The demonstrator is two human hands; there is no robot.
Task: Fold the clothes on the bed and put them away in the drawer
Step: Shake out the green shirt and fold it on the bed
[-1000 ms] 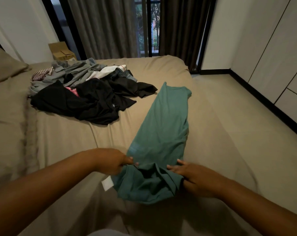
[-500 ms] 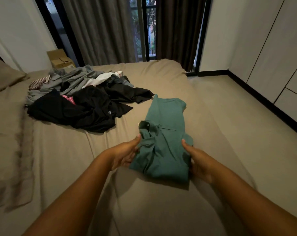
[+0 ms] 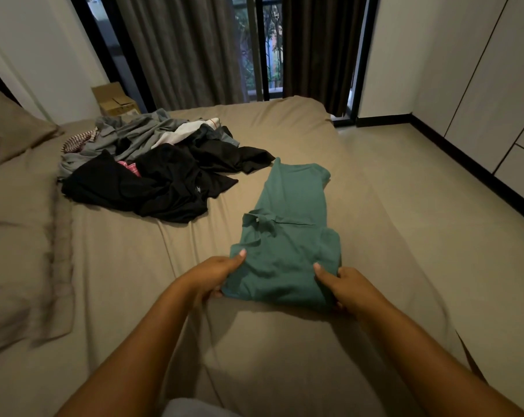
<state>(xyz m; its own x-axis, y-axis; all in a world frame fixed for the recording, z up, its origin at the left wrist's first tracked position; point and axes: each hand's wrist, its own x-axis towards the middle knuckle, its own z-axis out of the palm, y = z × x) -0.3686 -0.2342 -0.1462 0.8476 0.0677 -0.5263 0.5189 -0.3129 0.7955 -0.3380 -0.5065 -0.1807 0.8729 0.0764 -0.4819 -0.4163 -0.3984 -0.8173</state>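
Observation:
A teal shirt lies on the tan bed, its near half folded over the far half. My left hand grips the near left edge of the fold, thumb on top. My right hand grips the near right edge the same way. Farther back on the left sits a loose pile of clothes, mostly black and grey, with some white, pink and striped pieces.
A pillow lies at the far left of the bed. A cardboard box stands behind the pile near the curtains. White cabinet fronts with drawers line the right wall, across a strip of floor.
The teal shirt was stretched out long a second ago. Both hands lifted its near end and folded it over the far part, and now hold the near edge of the fold.

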